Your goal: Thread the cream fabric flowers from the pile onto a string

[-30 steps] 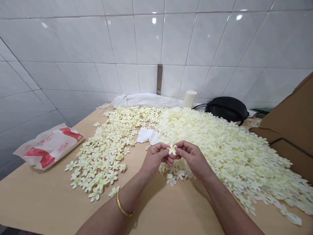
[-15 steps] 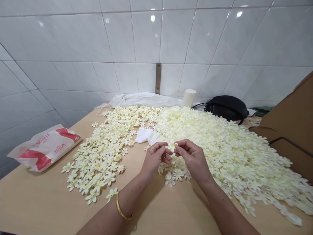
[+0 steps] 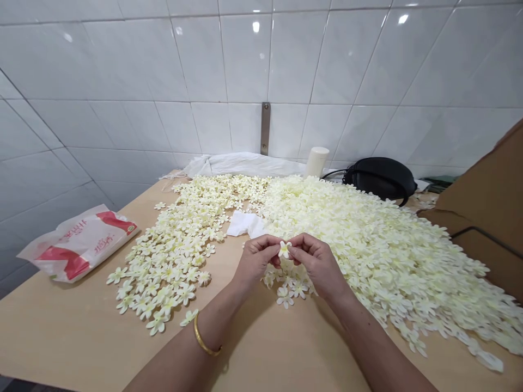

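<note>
head view: left hand (image 3: pixel 254 261) and right hand (image 3: pixel 321 264) both pinch one small pale flower (image 3: pixel 285 250) between fingertips, raised over the middle of the bench (image 3: pixel 81 343). smaller flower pile (image 3: pixel 174 239) lies toward the left edge; larger flower heap (image 3: pixel 384 250) spreads toward the right edge. step in hand, as judged: two-handed fingertip work on a single bloom; its exact nature cannot be told. next move calls for a light, even pinch, since the thin-looking petals would likely crease or tear under a hard pull.
</note>
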The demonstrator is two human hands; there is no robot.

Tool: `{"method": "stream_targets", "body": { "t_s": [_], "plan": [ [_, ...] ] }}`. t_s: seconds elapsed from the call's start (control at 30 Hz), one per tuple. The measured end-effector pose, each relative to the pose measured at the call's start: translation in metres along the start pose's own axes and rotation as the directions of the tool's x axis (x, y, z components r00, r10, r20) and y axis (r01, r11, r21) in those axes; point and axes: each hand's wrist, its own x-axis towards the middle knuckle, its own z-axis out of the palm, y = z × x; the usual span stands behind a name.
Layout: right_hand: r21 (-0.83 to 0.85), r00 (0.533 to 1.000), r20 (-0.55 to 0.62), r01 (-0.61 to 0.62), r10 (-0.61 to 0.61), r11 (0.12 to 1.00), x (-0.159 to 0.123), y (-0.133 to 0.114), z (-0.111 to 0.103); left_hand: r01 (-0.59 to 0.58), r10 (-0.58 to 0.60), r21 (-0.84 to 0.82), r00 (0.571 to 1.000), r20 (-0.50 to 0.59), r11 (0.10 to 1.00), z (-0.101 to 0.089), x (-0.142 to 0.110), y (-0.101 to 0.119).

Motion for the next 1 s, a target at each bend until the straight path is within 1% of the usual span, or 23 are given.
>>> {"method": "stream_targets", "body": {
  "t_s": [0.07, 0.2, 0.27, 0.3, 0.33, 0.37, 0.4, 0.47, 0.5, 0.53, 0.57, 0.6, 0.67, 0.73, 0.77, 0.8, 0.83, 0.9, 0.93, 0.97, 1.0],
  "plan": [
    [0.012, 1.0, -0.01, -0.015, 0.015, 1.0, 0.001, 0.0, -0.001, 0.018, -0.018, 0.014, 1.0, 0.017, 1.0, 0.001, -0.001, 0.002],
    [-0.014, 1.0, 0.011, -0.007, 0.007, 1.0, 0.002, 0.003, -0.002, -0.019, 0.019, 0.094, 1.0, 0.002, 0.995, 0.001, -0.002, 0.004],
    [-0.061, 1.0, 0.029, 0.013, -0.011, 0.998, 0.0, 0.005, 0.0, -0.031, 0.032, 0.149, 0.999, -0.003, 0.988, 0.001, -0.001, 0.003],
    [-0.105, 0.999, 0.03, 0.038, -0.035, 0.994, -0.001, 0.006, 0.002, -0.044, 0.047, 0.193, 0.999, -0.015, 0.98, 0.001, -0.001, 0.002],
    [-0.171, 0.997, 0.021, 0.082, -0.08, 0.982, -0.003, 0.007, 0.005, -0.076, 0.087, 0.256, 0.996, -0.034, 0.964, 0.001, -0.001, 0.001],
    [-0.255, 0.989, 0.011, 0.146, -0.148, 0.956, -0.005, 0.008, 0.009, -0.129, 0.157, 0.337, 0.986, -0.057, 0.933, 0.002, -0.001, -0.001],
    [-0.352, 0.97, 0.008, 0.23, -0.243, 0.907, -0.007, 0.009, 0.013, -0.194, 0.249, 0.426, 0.966, -0.075, 0.883, 0.002, -0.001, -0.002],
    [-0.529, 0.899, 0.047, 0.392, -0.436, 0.753, -0.01, 0.011, 0.02, -0.307, 0.425, 0.58, 0.902, -0.075, 0.755, 0.002, 0.0, -0.005],
    [-0.583, 0.865, 0.076, 0.442, -0.496, 0.681, -0.01, 0.012, 0.023, -0.34, 0.475, 0.617, 0.878, -0.063, 0.71, 0.002, 0.0, -0.006],
    [-0.616, 0.84, 0.098, 0.473, -0.534, 0.63, -0.009, 0.013, 0.024, -0.349, 0.483, 0.619, 0.874, -0.056, 0.704, 0.001, 0.001, -0.006],
    [-0.63, 0.829, 0.104, 0.483, -0.55, 0.608, -0.008, 0.014, 0.024, -0.335, 0.452, 0.586, 0.89, -0.061, 0.738, 0.001, 0.002, -0.006],
    [-0.63, 0.829, 0.087, 0.475, -0.552, 0.614, -0.007, 0.014, 0.022, -0.299, 0.396, 0.525, 0.915, -0.081, 0.797, 0.001, 0.002, -0.005],
    [-0.602, 0.843, 0.006, 0.432, -0.538, 0.671, -0.003, 0.015, 0.017, -0.186, 0.251, 0.346, 0.956, -0.153, 0.919, 0.002, 0.003, -0.003],
    [-0.579, 0.836, -0.086, 0.401, -0.542, 0.71, 0.001, 0.016, 0.011, -0.083, 0.118, 0.163, 0.969, -0.218, 0.983, 0.003, 0.003, -0.001],
    [-0.586, 0.82, -0.11, 0.403, -0.561, 0.703, 0.002, 0.016, 0.009, -0.043, 0.061, 0.085, 0.972, -0.225, 0.996, 0.004, 0.003, 0.0],
    [-0.609, 0.801, -0.104, 0.417, -0.59, 0.674, 0.002, 0.017, 0.008, -0.002, 0.004, 0.011, 0.978, -0.207, 1.0, 0.005, 0.003, 0.001],
    [-0.642, 0.78, -0.072, 0.441, -0.622, 0.627, 0.002, 0.018, 0.007, 0.04, -0.05, -0.061, 0.984, -0.17, 0.997, 0.006, 0.002, 0.001],
    [-0.701, 0.744, 0.046, 0.5, -0.667, 0.509, 0.001, 0.021, 0.008, 0.103, -0.123, -0.198, 0.988, -0.094, 0.975, 0.007, 0.002, 0.001],
    [-0.714, 0.731, 0.103, 0.526, -0.675, 0.461, 0.0, 0.022, 0.009, 0.114, -0.139, -0.257, 0.987, -0.08, 0.96, 0.006, 0.002, 0.0],
    [-0.715, 0.722, 0.144, 0.549, -0.677, 0.433, -0.001, 0.022, 0.01, 0.112, -0.143, -0.302, 0.986, -0.082, 0.947, 0.006, 0.002, -0.001],
    [-0.703, 0.718, 0.166, 0.567, -0.676, 0.43, -0.001, 0.022, 0.011, 0.106, -0.143, -0.328, 0.985, -0.091, 0.939, 0.005, 0.003, -0.001]
  ]
}}
